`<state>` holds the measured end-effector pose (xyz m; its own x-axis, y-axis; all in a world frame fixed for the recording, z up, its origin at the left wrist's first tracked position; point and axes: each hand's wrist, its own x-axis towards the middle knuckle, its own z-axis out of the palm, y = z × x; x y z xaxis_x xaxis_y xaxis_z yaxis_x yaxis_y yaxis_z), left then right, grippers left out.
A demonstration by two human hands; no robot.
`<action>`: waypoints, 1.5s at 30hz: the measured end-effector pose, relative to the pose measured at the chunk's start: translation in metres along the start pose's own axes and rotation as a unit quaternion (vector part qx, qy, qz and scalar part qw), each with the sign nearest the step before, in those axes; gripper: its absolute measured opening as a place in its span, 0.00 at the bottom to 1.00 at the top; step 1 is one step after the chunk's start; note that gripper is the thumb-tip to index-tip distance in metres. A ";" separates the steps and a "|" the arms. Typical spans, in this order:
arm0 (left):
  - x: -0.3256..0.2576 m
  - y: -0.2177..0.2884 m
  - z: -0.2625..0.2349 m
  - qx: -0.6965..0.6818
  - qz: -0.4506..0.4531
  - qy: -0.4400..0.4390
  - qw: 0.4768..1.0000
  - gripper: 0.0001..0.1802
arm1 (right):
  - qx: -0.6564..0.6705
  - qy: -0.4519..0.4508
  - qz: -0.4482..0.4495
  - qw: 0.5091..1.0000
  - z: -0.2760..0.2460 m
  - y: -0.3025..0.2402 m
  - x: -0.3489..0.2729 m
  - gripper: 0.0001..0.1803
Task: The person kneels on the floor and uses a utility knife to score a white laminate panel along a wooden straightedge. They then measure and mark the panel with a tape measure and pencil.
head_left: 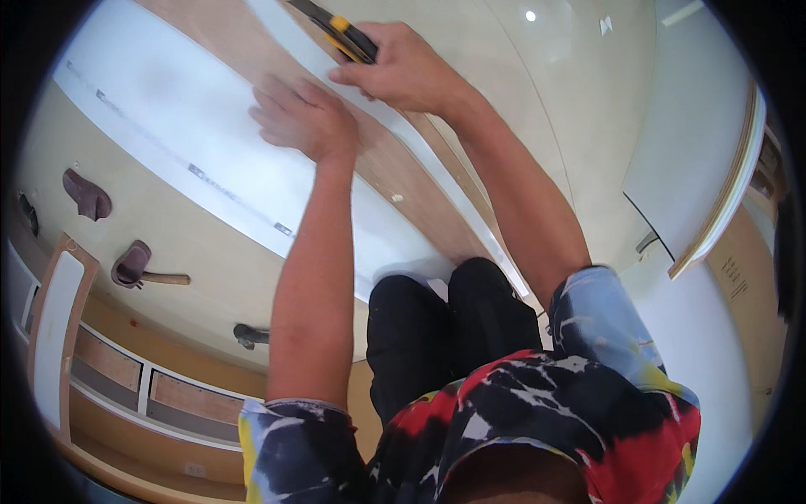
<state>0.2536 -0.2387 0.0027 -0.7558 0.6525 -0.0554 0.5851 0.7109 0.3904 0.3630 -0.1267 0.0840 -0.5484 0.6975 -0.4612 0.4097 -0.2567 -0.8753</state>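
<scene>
My right hand [407,67] grips a black and yellow utility knife [351,38], its front end pointing to the upper left. Beside it, my left hand [311,122] rests with fingers spread on a wood-coloured strip [411,197], slightly blurred. This long strip runs diagonally over a white panel [168,92], down toward my knees. A narrow white strip [437,168] follows its right side, just below my right hand. Small dark marks line the panel's left part.
Two dark sandals [86,195] [132,262] lie on the floor at left, the nearer against a wooden handle [166,278]. Cabinet frames [109,361] stand lower left. White panels [697,168] and a cardboard sheet [743,260] are at right.
</scene>
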 end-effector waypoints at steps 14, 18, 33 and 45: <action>-0.111 -0.012 0.011 0.067 -0.017 0.013 0.998 0.33 | -0.251 0.033 0.136 0.958 -0.006 0.103 -0.214 0.18; -0.180 0.002 0.007 0.022 -0.049 -0.024 0.998 0.32 | -0.266 0.073 0.099 0.956 0.027 0.116 -0.214 0.15; -0.176 -0.001 0.003 0.020 -0.041 -0.027 0.999 0.32 | -0.298 0.022 0.075 0.951 0.035 0.110 -0.201 0.12; -0.181 -0.003 0.006 0.028 -0.024 -0.002 0.999 0.32 | -0.330 -0.048 0.212 0.919 0.018 0.159 -0.345 0.13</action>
<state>0.3905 -0.3574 0.0058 -0.7819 0.6186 -0.0765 0.5642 0.7546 0.3352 0.6042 -0.4197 0.1014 -0.2857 0.5578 -0.7793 0.9367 -0.0093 -0.3501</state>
